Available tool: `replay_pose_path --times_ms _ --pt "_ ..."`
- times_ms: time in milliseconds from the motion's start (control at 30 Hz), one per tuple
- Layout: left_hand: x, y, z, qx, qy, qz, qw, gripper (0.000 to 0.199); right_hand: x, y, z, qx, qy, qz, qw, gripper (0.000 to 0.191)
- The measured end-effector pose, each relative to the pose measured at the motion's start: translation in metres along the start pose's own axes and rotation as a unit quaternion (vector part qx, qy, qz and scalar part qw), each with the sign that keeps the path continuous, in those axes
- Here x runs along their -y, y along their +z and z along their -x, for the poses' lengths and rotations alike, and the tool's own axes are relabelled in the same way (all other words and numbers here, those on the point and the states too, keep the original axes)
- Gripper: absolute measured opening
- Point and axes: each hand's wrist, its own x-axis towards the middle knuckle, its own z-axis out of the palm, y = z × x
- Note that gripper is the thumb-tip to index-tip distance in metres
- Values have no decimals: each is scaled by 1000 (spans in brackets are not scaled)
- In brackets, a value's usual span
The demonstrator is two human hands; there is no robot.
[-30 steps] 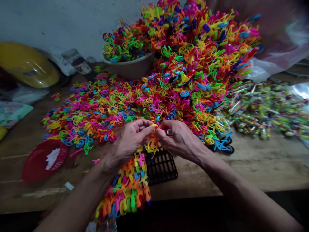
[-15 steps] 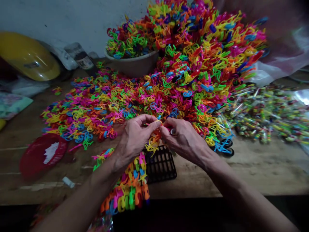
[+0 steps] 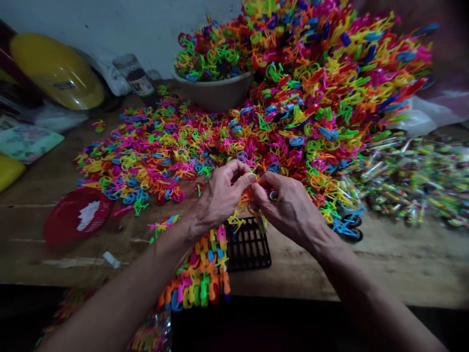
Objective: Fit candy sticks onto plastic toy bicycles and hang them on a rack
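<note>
I pinch a small yellow plastic piece (image 3: 250, 174) between the nearly closed thumb and forefinger of my left hand (image 3: 225, 193), before the heap of toy bicycle parts (image 3: 212, 139). My right hand (image 3: 289, 200) curls just beside it; whether those fingers grip anything, I cannot tell.

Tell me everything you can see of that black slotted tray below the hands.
The black tray looks like plastic, with rounded corners and rows of long slots. It lies on the wooden table, near its front edge. Colourful pieces line its left side, perhaps covering part. A yellow piece overlaps its far left area.
</note>
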Motion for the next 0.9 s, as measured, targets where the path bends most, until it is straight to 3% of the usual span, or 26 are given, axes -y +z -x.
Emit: replay_pose_path --times_ms 233,367,533,633,767,900 --pt "-10 3 11 -42 28 -47 998 20 -11 8 4 -63 -66 -82 992 21" --pt "-22 4 27 -32 100 -110 988 15 -25 9 6 -101 -133 -159 973 16" --pt "-30 -10 35 5 70 -57 996 18 -35 8 12 -63 -173 -272 944 22" --pt "-31 -18 28 40 85 -100 991 27 -34 7 12 1 -181 -315 932 23" --pt "-34 -19 23 118 87 -126 981 27 -33 4 8 83 -112 -425 894 19" --pt "-36 -15 23 106 18 -72 992 27 -32 4 3 70 6 -516 854 30"
